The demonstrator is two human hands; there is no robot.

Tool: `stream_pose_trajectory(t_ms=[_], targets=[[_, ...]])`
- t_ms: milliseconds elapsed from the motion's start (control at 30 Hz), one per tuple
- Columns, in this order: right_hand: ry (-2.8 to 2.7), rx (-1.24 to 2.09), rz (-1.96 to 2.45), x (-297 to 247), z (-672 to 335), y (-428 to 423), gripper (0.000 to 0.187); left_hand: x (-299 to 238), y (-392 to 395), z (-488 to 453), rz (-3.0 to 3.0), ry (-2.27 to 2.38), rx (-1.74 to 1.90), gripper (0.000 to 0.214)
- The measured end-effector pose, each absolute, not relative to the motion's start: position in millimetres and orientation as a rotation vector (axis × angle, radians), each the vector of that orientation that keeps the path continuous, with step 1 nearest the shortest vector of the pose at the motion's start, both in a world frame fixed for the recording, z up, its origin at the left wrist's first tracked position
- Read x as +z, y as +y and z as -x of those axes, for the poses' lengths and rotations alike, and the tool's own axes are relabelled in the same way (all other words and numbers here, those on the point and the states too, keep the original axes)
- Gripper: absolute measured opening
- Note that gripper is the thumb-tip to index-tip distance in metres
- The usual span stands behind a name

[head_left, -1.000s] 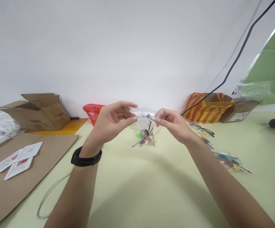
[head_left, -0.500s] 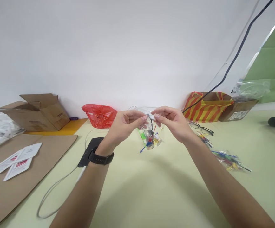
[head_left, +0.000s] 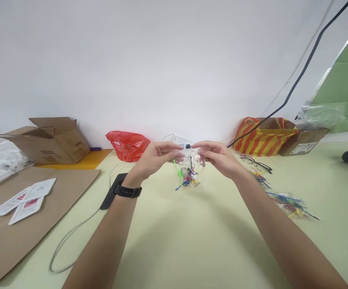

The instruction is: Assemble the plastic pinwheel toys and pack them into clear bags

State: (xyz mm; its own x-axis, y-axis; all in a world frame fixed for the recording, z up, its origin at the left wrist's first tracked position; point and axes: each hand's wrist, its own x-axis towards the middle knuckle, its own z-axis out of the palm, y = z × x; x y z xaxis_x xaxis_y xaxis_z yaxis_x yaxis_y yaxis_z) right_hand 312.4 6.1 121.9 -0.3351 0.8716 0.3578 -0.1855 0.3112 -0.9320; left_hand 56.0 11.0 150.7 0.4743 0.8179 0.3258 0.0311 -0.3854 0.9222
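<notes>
Between my two hands hangs a clear plastic bag (head_left: 192,176) with small coloured plastic pieces in it, blue, green, red, yellow and black. My left hand (head_left: 158,158) pinches the top edge of the bag on its left side. On the right side, my right hand (head_left: 218,157) pinches the same edge between thumb and fingers. The bag is held above the pale table (head_left: 174,245), and its top is drawn straight between the hands. A black watch (head_left: 127,191) is on my left wrist.
On the right lie another bag of coloured pieces (head_left: 294,204), loose-looking coloured pieces (head_left: 260,178) and eyeglasses (head_left: 256,163). Behind stand a striped bag (head_left: 264,140) and a red plastic bag (head_left: 128,146). A phone (head_left: 113,190), cardboard sheet (head_left: 71,192) and cardboard box (head_left: 62,144) are left.
The top of the bag is now stretched wider, with my hands slightly farther apart. The whole view has shifted a little.
</notes>
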Motion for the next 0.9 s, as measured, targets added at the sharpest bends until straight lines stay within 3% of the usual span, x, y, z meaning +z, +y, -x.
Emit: stream_pose_trajectory(t_ms=[133, 367, 900], targets=[[-1.455, 1.343, 0.622, 112.6, -315.0, 12.5, 0.019, 142.8, 17.0, -54.5, -1.737, 0.717, 1.02, 0.031], [-1.442, 1.295, 0.619, 115.3, -314.4, 9.1, 0.015, 137.6, 25.0, -53.3, -1.592, 0.689, 1.077, 0.015], [-1.566, 1.035, 0.691, 120.7, -308.3, 9.1, 0.038, 141.7, 15.2, -60.7, -1.782, 0.813, 1.167, 0.048]])
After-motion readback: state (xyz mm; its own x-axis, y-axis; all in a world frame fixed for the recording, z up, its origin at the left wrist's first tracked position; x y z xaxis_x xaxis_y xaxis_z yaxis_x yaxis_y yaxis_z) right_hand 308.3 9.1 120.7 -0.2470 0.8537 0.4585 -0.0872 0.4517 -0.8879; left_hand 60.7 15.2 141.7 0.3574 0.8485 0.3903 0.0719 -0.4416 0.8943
